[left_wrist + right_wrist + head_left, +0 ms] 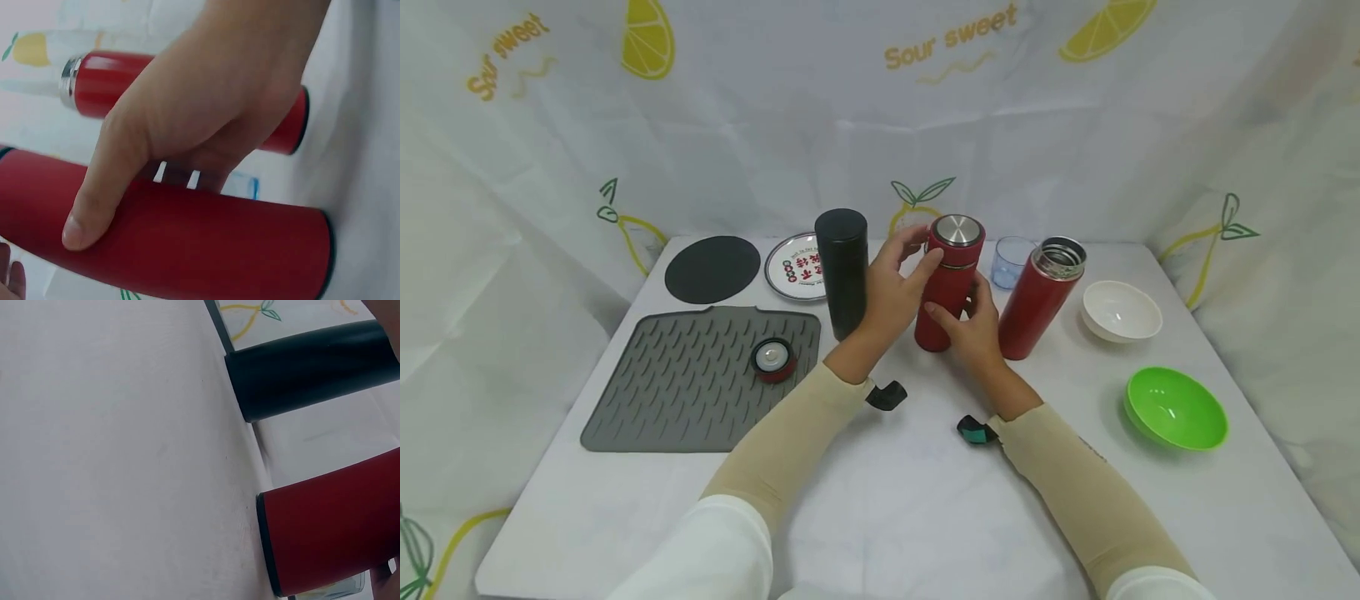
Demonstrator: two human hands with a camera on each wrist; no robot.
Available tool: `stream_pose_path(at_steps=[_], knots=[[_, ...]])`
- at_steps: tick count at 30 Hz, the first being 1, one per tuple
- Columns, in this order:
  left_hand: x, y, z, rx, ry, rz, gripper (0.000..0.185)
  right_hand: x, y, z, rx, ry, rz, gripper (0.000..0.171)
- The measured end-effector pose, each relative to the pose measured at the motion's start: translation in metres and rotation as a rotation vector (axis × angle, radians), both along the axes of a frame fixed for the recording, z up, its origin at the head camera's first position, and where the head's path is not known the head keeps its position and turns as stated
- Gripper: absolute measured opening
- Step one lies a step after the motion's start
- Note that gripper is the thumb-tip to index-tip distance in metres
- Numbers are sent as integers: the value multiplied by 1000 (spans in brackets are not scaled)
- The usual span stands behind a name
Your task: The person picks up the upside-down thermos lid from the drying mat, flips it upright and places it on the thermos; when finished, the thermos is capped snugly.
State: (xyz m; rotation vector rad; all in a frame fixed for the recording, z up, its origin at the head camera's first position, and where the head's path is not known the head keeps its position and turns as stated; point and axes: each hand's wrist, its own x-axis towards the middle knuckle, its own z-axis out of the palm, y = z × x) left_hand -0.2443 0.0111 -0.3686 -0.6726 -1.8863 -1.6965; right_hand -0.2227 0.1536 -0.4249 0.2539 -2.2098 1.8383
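Observation:
A red thermos (942, 312) with a silver-topped lid (958, 237) stands upright in the middle of the table. My left hand (891, 283) holds the lid, thumb on its near side and fingers reaching behind it. Lower down, my right hand (973, 329) grips the body; its thumb lies across the red surface in the left wrist view, the fingers partly hidden behind. A second red thermos (1037, 304), lidless with a bare steel mouth, tilts in the head view just right of my right hand. Close by my left hand is a black thermos (842, 275).
A grey ribbed mat (677, 383) bears a small red-and-black lid (772, 358). Behind it lie a black round mat (712, 269) and a printed plate (796, 267). A clear blue glass (1007, 262), a white bowl (1120, 312) and a green bowl (1176, 408) stand toward the right.

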Motion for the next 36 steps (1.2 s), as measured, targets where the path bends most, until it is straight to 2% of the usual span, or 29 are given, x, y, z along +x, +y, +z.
stream_pose_path(at_steps=[3, 6, 11, 14, 17, 20, 23, 25, 28, 31, 33, 36], knots=[[8, 5, 2, -15, -60, -2, 48, -7, 3, -11, -4, 28, 2, 81], [11, 12, 8, -38, -164, -10, 63, -8, 4, -13, 11, 44, -6, 79], [3, 26, 19, -95, -322, -32, 84, -10, 4, -12, 13, 99, -8, 73], [-2, 29, 21, -110, -362, -18, 89, -9, 4, -12, 9, 105, 2, 74], [-4, 28, 17, -65, -323, -1, 87, -8, 3, -10, 14, 108, 14, 76], [-2, 24, 11, -33, -214, 46, 79, 1, 1, -1, 33, 100, 13, 75], [3, 18, 9, -44, -90, 117, 69, 11, -2, 12, 43, 75, 2, 74], [6, 14, 8, -45, -57, 141, 64, 16, -4, 19, 45, 56, -5, 73], [9, 9, 8, -28, -61, 125, 59, 15, -4, 21, 32, 48, -1, 73], [10, 6, 6, -12, -103, 65, 57, 17, -4, 21, 30, 36, 1, 73], [9, 6, 6, 1, -135, 7, 59, 17, -4, 20, 31, 30, 0, 73], [3, 10, 7, 46, -224, -91, 65, 18, -4, 20, 27, 27, 3, 73]])
